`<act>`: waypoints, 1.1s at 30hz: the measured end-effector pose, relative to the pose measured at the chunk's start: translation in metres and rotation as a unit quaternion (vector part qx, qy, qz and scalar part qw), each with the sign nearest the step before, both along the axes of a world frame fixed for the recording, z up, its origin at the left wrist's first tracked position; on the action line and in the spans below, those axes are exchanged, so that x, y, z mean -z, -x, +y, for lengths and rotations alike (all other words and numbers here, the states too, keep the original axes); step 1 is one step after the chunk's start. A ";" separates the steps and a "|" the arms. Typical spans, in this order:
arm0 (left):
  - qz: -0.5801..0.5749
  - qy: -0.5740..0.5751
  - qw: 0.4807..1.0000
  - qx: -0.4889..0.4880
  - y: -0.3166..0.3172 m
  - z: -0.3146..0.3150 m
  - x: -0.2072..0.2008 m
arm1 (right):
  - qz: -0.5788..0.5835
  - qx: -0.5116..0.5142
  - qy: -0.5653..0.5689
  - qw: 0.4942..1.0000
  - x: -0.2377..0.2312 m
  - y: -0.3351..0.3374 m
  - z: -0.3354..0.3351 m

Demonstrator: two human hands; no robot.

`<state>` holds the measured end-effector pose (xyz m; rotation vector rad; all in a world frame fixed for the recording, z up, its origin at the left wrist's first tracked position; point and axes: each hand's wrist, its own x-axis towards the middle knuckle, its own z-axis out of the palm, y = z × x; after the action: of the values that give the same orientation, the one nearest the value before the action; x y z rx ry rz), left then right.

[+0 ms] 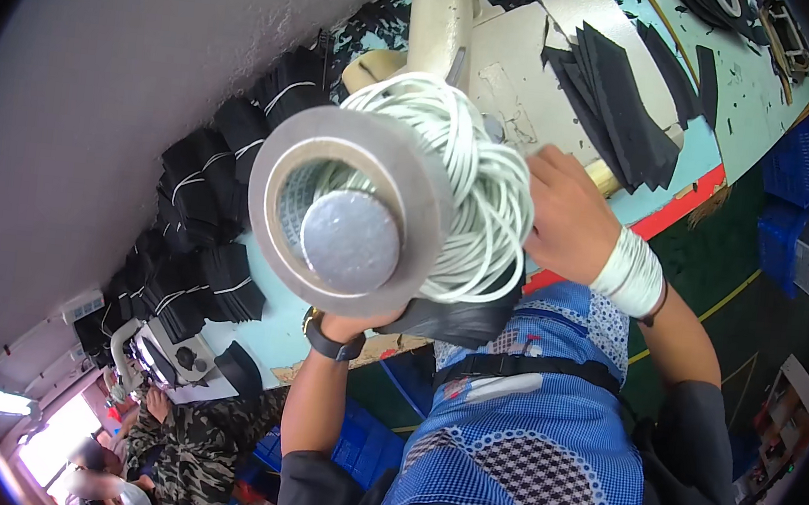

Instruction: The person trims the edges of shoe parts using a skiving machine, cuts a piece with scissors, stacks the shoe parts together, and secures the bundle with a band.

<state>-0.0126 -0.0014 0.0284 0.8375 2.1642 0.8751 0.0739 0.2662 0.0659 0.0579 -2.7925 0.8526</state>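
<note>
Close to me, a grey tape roll (275, 230) and a thick bundle of white cord (486, 212) hang around a round-ended metal post (350, 242), blocking part of the view. Below the roll, my left hand (359, 324), with a dark watch at its wrist, grips a stack of black fabric-like pieces (456, 322); its fingers are mostly hidden. My right hand (569, 215) is closed beside the cord bundle, its fingertips out of sight. White cord loops (631, 271) circle my right wrist.
Flat black pieces (622, 113) lie fanned on a pale board (511, 58) beside a cream machine arm (441, 22). Tied black bundles (199, 179) line the wall side. A person in camouflage (210, 448) works at lower left. Blue crates (808, 160) stand at right.
</note>
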 end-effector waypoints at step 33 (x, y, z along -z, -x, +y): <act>-0.191 -0.035 0.971 -0.136 -0.004 -0.051 0.007 | 0.016 0.187 -0.129 0.974 -0.039 -0.037 0.037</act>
<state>-0.0089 -0.0522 0.0217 0.3654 1.9368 1.1508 0.1105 0.3028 0.1047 -0.3962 -2.7348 0.3932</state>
